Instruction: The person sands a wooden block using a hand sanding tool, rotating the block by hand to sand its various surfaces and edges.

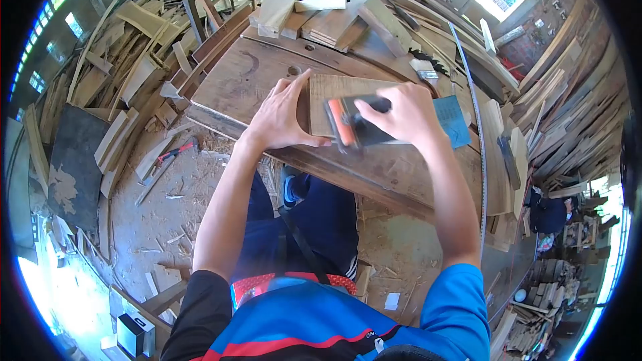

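A flat wooden board [324, 101] lies on the wooden workbench [227, 87]. My left hand [279, 115] is at the board's left end, thumb and fingers spread wide around its edge. In my right hand [401, 115] is a black and orange hand tool [344, 124], slightly blurred, on top of the board; my fingers wrap round its dark handle. Part of the board is hidden under the tool and hand. A blue sheet [453, 122] lies on the bench just right of my right hand.
Wood blocks [284, 3] and a toothed dark blade [428, 60] lie at the bench's back. A long measuring strip [473, 103] runs down the right side. Scrap wood [144, 40] is piled left, and a red-handled tool [178, 150] lies on the floor.
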{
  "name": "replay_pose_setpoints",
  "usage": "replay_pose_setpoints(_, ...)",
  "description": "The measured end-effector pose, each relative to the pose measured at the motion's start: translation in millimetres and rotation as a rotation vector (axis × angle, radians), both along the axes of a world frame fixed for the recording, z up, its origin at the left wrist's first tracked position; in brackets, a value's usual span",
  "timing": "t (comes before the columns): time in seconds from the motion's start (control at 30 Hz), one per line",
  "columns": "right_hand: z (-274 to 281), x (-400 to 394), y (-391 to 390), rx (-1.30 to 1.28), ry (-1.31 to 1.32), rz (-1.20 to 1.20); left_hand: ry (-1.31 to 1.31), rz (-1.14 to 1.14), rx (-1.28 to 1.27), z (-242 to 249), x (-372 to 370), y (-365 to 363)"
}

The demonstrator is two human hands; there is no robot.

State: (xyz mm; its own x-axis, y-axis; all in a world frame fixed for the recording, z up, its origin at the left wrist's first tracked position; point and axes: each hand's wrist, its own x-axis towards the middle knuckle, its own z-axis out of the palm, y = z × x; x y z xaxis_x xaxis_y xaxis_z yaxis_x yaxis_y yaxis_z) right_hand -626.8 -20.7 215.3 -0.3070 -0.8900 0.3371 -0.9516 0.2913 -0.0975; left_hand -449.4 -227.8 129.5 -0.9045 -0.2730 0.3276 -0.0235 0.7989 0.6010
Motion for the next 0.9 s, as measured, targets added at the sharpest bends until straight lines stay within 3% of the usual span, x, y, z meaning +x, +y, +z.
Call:
replay_pose_setpoints(0.07,-2,-19,11,0.024,-0.035,0.032,0.0,-0.002,-0.012,-3,-1,0)
replay_pose_setpoints(0.13,-7,-45,6,0.034,-0.078,-0.168,-0.002,0.007,-0.009,0,1,0)
replay_pose_setpoints(0.2,-18,-62,-13,-0.057,0.133,-0.27,0.01,-0.003,-0.015,0,-1,0)
replay_pose_setpoints(0.27,-14,-45,-31,-0.062,0.078,-0.305,-0.02,0.007,-0.006,0,0,1)
replay_pose_setpoints(0.37,2,-2,-42,0.061,-0.022,-0.226,0.023,0.021,0.013,1,-1,6)
replay_pose_setpoints(0.47,-8,13,-24,-0.037,0.035,0.007,0.036,0.002,0.018,3,1,1)
replay_pose_setpoints(0.5,1,11,-17,0.067,-0.01,-0.011,0.044,0.005,0.018,2,0,2)
replay_pose_setpoints(0.53,0,0,-15,0.049,-0.086,-0.069,0.051,0.007,0.021,1,0,3)
replay_pose_setpoints(0.6,6,-31,-19,0.103,-0.059,-0.313,0.037,-0.006,0.045,0,0,3)
replay_pose_setpoints(0.67,-11,-60,-28,-0.001,0.042,-0.397,0.029,-0.005,0.049,1,0,3)
replay_pose_setpoints(0.73,-9,-41,-36,-0.065,0.004,-0.368,0.051,-0.011,0.066,-1,-1,2)
replay_pose_setpoints(0.8,1,-11,-38,0.058,0.015,-0.357,0.049,-0.003,0.084,1,0,3)
replay_pose_setpoints(0.9,0,18,-21,0.012,-0.011,-0.088,0.021,0.003,0.084,4,1,4)
